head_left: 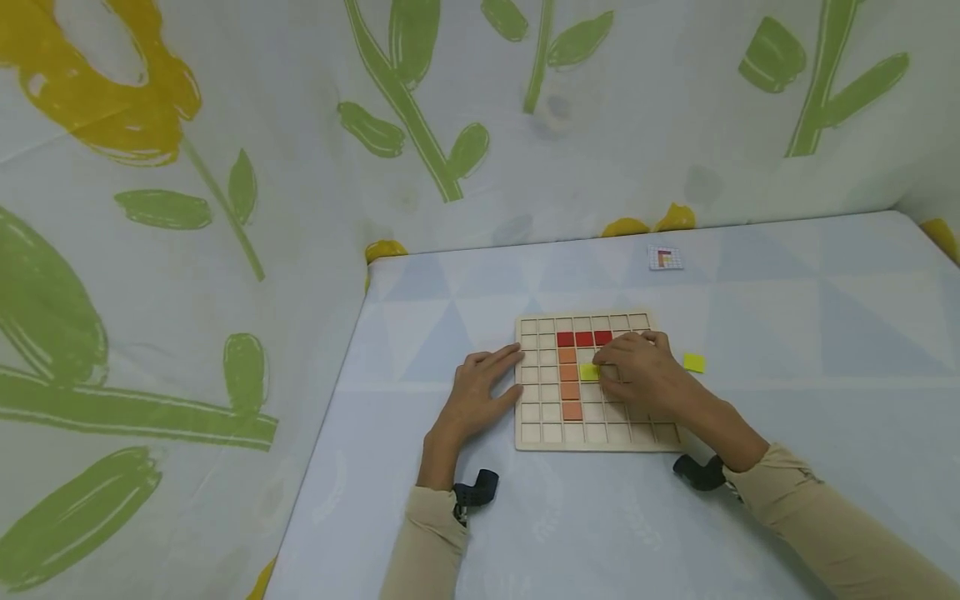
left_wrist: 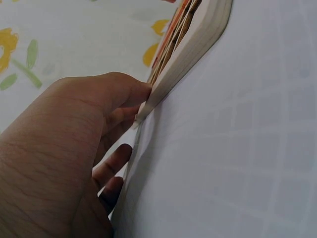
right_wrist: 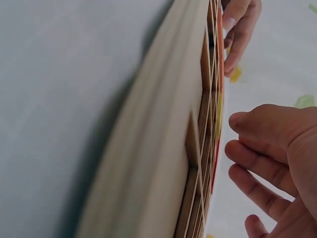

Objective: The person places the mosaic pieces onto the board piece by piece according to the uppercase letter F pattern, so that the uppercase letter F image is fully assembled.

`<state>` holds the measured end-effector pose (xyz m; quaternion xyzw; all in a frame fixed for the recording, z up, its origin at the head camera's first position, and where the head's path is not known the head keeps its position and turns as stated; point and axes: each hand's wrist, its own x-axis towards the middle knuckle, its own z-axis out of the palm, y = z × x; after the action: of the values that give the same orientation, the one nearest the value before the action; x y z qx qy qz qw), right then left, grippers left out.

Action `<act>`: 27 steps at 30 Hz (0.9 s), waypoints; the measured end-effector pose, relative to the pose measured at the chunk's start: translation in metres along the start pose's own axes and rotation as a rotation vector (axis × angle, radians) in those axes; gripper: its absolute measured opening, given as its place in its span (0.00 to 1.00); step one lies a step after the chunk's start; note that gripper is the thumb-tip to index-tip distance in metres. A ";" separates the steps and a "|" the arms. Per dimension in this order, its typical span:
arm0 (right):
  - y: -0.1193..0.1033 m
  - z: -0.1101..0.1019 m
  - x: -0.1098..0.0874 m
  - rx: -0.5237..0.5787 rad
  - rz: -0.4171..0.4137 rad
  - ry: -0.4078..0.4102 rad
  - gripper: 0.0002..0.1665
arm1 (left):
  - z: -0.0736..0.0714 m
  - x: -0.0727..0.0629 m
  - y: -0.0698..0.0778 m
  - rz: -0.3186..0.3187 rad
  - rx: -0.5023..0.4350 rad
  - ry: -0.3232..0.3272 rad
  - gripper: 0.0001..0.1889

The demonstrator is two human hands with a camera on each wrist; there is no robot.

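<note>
A wooden grid board lies on the table. A row of red tiles fills cells near its far side, and a column of orange tiles runs towards the near edge. One yellow tile sits beside that column. My left hand touches the board's left edge with thumb and fingertips, its fingers loosely extended. Over the board, my right hand has its fingertips beside the yellow tile. In the right wrist view its thumb and fingers are relaxed and apart, with nothing between them.
Another yellow tile lies on the table right of the board. Farther back is a small card printed with a coloured grid pattern. Patterned cloth hangs behind and to the left of the table.
</note>
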<state>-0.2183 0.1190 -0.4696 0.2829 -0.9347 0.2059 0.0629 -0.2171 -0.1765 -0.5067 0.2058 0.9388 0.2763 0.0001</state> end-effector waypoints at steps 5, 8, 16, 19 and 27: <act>0.006 -0.005 -0.008 0.015 0.004 0.024 0.13 | 0.000 0.000 0.003 -0.010 0.004 -0.010 0.28; 0.010 -0.009 -0.013 0.014 0.007 0.037 0.12 | 0.001 0.001 0.002 -0.011 0.010 -0.007 0.28; 0.021 -0.021 -0.028 0.015 0.046 0.052 0.14 | 0.001 0.000 0.001 -0.013 -0.030 0.004 0.29; 0.026 -0.024 -0.033 0.010 0.061 0.062 0.15 | 0.002 0.000 0.001 -0.023 -0.019 -0.004 0.29; 0.036 -0.031 -0.043 0.000 0.096 0.083 0.15 | 0.004 0.000 0.000 -0.026 -0.021 -0.004 0.29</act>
<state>-0.2026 0.1808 -0.4646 0.2290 -0.9437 0.2202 0.0918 -0.2165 -0.1749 -0.5099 0.1942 0.9383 0.2859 0.0076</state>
